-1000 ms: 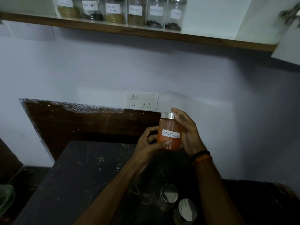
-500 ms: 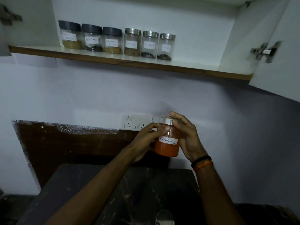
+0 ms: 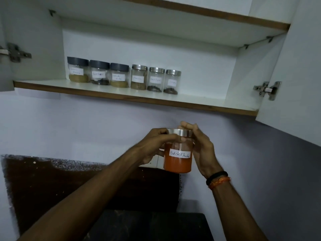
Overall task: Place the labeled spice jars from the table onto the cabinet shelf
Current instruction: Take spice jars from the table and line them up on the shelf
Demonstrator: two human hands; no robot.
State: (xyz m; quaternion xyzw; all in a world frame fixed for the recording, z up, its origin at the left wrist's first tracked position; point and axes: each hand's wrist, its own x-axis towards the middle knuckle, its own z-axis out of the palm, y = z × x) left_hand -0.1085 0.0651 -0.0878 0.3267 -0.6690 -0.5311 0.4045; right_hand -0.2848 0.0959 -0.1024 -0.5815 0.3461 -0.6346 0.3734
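Your view takes in pale wall (image 3: 86, 129) under cabinet. Dark brown panel (image 3: 69, 186) with ragged, speckled top edge sits low on wall, left of centre. White switch plate (image 3: 152, 163) shows only as sliver, rest hidden. Metal hinge (image 3: 266, 89) on open door (image 3: 295, 84) at your right; second hinge (image 3: 16, 53) at far left edge. Upper shelf (image 3: 208, 16) has brown front edge.

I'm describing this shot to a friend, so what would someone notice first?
First, the orange jar labeled Red chilli Powder, held up mid-frame between the left hand and right hand, fingers at its steel lid. Next, the row of six labeled jars on the left part of the open cabinet shelf above.
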